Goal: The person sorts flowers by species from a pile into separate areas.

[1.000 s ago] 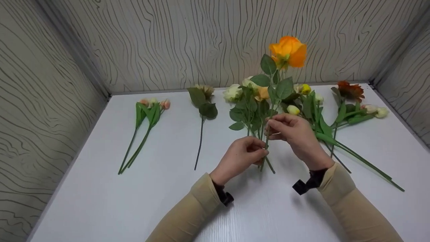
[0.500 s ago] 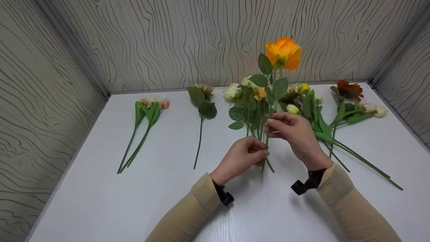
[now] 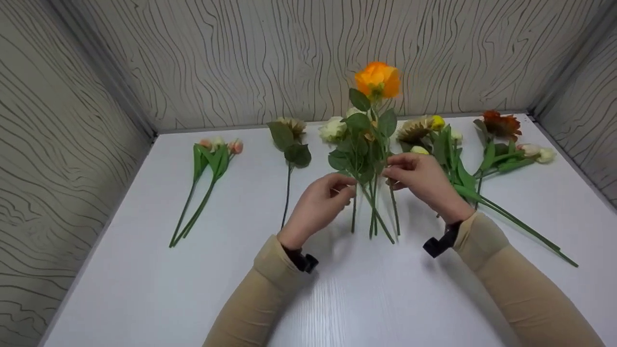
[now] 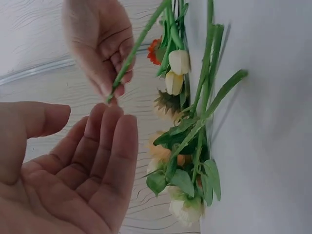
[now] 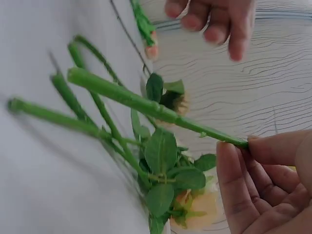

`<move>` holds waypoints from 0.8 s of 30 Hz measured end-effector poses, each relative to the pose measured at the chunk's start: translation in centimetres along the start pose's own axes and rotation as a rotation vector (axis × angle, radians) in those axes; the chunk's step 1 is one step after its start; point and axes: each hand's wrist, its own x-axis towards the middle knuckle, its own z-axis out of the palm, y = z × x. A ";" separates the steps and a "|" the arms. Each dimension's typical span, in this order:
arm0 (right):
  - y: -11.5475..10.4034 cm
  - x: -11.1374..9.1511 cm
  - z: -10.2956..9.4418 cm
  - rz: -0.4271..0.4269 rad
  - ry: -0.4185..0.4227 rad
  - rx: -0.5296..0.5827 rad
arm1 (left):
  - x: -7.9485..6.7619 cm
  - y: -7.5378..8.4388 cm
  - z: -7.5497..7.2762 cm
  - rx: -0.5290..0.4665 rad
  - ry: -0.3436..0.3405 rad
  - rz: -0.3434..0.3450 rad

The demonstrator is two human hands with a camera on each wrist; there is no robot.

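- the left hand (image 3: 318,207), fingers relaxed and holding nothing, had let go of the stem
- so the right hand (image 3: 426,178) alone pinched the orange rose (image 3: 378,79), upright and now shifted left, in front of the cream roses (image 3: 332,130) on the worktop (image 3: 221,289)
- its leaves overlapped theirs, hiding some blooms in the head view
- to the left lay pink tulips (image 3: 219,166) and a brown flower (image 3: 298,155); far right, a rust flower (image 3: 501,125)

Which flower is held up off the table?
The bright orange flower: the right hand pinches its stem, and it rises highest in the head view. The other flowers lie on the table.
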 end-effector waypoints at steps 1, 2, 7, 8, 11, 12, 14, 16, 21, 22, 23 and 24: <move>0.0 0.5 -0.1 0.002 -0.010 -0.046 | 0.0 0.0 -0.4 -0.026 0.019 0.003; 0.1 0.9 -0.1 0.001 -0.016 -0.086 | 0.0 0.1 -0.7 -0.050 0.031 0.005; 1.0 2.5 0.7 0.013 -0.060 -0.212 | 0.0 0.0 -1.1 -0.087 0.035 0.012; 1.2 2.8 0.9 0.020 -0.066 -0.233 | 0.0 0.0 -1.1 -0.086 0.032 0.011; 2.0 3.1 1.5 0.039 -0.073 -0.292 | 0.1 -0.2 -0.7 -0.074 0.021 0.013; 2.2 3.1 1.6 0.042 -0.070 -0.306 | 0.1 -0.2 -0.6 -0.069 0.018 0.015; 2.6 3.1 1.7 0.043 -0.065 -0.325 | 0.1 -0.2 -0.4 -0.060 0.013 0.022; 2.8 3.1 1.7 0.052 -0.067 -0.321 | 0.1 -0.3 -0.4 -0.049 0.007 0.027; 3.0 3.1 1.6 0.063 -0.085 -0.303 | 0.0 -0.3 -0.2 -0.036 -0.006 0.030; 3.0 3.1 1.6 0.058 -0.087 -0.306 | 0.0 -0.3 -0.2 -0.035 -0.008 0.030; 3.1 3.1 1.7 0.053 -0.089 -0.311 | 0.0 -0.3 -0.2 -0.033 -0.010 0.031; 3.1 3.2 1.7 0.046 -0.092 -0.318 | -0.1 -0.4 -0.2 -0.030 -0.012 0.030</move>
